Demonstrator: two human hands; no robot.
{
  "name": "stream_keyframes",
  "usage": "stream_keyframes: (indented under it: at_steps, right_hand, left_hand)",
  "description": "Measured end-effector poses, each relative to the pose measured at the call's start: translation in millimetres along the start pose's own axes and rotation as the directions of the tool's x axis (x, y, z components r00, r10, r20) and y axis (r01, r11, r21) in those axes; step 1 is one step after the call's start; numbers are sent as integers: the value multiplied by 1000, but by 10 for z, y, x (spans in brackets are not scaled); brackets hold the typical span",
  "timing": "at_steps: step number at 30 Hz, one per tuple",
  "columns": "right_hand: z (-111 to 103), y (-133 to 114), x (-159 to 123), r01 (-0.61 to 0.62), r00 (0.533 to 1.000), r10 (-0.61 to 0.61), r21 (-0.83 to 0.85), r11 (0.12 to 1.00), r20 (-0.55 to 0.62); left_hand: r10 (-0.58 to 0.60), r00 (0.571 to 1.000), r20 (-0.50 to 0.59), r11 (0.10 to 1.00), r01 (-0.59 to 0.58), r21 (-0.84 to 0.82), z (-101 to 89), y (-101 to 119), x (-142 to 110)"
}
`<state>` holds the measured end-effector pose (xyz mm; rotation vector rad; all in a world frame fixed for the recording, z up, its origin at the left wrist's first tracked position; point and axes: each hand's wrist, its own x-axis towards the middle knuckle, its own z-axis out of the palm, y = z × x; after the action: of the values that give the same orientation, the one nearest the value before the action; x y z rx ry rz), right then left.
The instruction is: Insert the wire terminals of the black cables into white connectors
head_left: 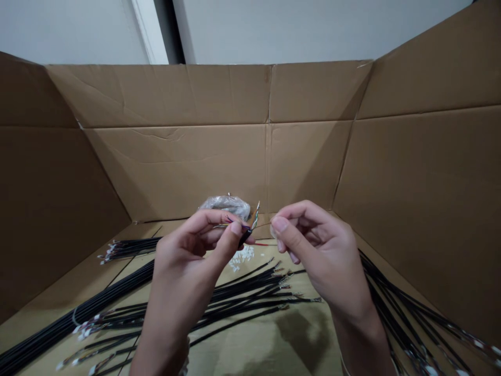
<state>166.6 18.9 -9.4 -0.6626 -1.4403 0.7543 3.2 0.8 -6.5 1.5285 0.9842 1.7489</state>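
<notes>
My left hand point(201, 250) is closed around the end of a black cable point(245, 237), thumb pressed against the fingers. Thin coloured wires fan out from that end; a green-and-white twisted pair point(256, 215) points up, and a red wire point(261, 244) sticks out to the right. My right hand point(309, 243) is closed in a pinch on a thin wire point(263, 225) that runs across from the cable end. What lies right at its fingertips is too small to make out. Small white connector pieces point(243, 256) lie in a pile below and between the hands.
Cardboard walls point(176, 167) rise at the back and both sides. Several black cables with stripped ends point(250, 292) lie under my hands. A bundle of black cables point(78, 308) is at left, more cables point(407, 313) at right. A clear plastic bag point(227, 204) sits behind.
</notes>
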Motion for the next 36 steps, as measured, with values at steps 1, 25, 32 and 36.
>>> stream_keyframes:
  at_steps: [1,25,32,36]
  right_hand:
    - [0,5,4,4,1000,-4,-5,1000,0]
    - [166,50,-139,155,986,-163,-164,974,-37]
    - [161,9,-145,116,992,-121,-147,982,-32]
    - [148,-21,-146,37,999,-39,-106,994,-16]
  left_hand:
    - [-13,1000,10,1000,13,10,-10,10,-4]
    - [49,999,7,990,-50,133,10,80,-65]
    - [67,998,1,984,-66,164,10,56,-95]
    - [72,997,-11,980,-69,188,25,97,-92]
